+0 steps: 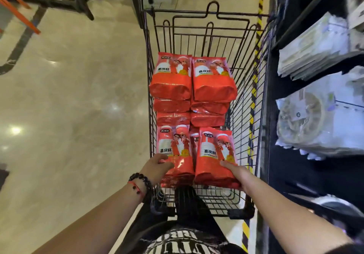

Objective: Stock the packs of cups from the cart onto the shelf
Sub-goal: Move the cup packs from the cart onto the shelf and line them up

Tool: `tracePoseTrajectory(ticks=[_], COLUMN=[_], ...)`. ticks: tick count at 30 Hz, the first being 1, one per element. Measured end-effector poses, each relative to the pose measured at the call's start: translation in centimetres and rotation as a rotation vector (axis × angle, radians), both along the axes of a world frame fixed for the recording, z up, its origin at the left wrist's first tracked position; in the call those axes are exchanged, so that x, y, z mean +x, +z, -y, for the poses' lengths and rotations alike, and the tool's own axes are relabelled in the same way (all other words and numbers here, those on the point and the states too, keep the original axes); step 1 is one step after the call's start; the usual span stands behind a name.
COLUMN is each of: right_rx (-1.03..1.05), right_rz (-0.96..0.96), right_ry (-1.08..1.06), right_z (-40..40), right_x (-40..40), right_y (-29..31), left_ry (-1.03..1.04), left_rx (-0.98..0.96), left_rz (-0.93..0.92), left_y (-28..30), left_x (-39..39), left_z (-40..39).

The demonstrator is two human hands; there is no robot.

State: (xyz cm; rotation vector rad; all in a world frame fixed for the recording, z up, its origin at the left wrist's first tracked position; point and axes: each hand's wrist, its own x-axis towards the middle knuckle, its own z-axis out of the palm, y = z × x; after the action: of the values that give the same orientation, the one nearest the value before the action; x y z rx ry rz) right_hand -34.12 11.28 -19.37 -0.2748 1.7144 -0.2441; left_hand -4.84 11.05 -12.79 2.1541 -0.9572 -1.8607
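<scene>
A black wire shopping cart [254,88] stands in front of me, loaded with several red packs of cups in stacked rows. My left hand [157,168] grips the lower end of the near left pack [175,151]. My right hand [236,174] grips the lower right corner of the near right pack [214,155], thumb on top. Two more packs [192,76] lie on top of the far stack. The black shelf [307,155] runs along the right side of the cart.
The shelf holds clear bags of white disposable plates [311,127] and flat packs [313,47] above them. A yellow-black hazard stripe [254,88] runs along the floor beside the shelf. Beige tiled floor [78,106] spreads to the left, with rack legs at top left.
</scene>
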Motion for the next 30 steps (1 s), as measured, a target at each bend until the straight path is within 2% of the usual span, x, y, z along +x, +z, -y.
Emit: tracePoseTrajectory(ticks=[3,7,11,18,20,22,26,28,30], right_rx=[-0.083,-0.277,-0.416,-0.267,-0.259,-0.281,-0.239,-0.214,-0.151], right_rz=[0.078,0.284,0.313,0.364,0.309,0.165,-0.093,-0.09,-0.005], right_ry=[-0.044,-0.004,0.09,0.263,0.124,0.055,0.243,0.315,0.312], right_z=[-2.1,-4.1,-3.9,-1.9,-0.5,1.2,3.0,3.2,3.3], right_x=[0.3,2.8,7.0,9.6,9.9,10.4,11.2,11.7,12.1], right_y=[1.9,4.0,5.6,4.5,3.5,2.1,-1.2,-2.5,-3.7], left_ry=[0.077,0.104,0.22,0.347,0.398,0.454,0.498,0.53,0.534], left_rx=[0.071,0.092,-0.01,-0.204,-0.226,-0.234,-0.237,-0.23,-0.219], left_rz=[-0.123,-0.262,-0.406,-0.265,-0.179,-0.15,-0.101,-0.076,-0.069], left_y=[0.2,1.4,2.1,3.5,3.8,4.2,4.7,4.7,4.8], left_x=[-1.0,-2.6,-2.5,1.8,3.2,4.6,6.9,7.8,8.5], left_z=[0.8,1.2,1.4,0.6,0.0,-0.7,-2.4,-3.3,-3.9])
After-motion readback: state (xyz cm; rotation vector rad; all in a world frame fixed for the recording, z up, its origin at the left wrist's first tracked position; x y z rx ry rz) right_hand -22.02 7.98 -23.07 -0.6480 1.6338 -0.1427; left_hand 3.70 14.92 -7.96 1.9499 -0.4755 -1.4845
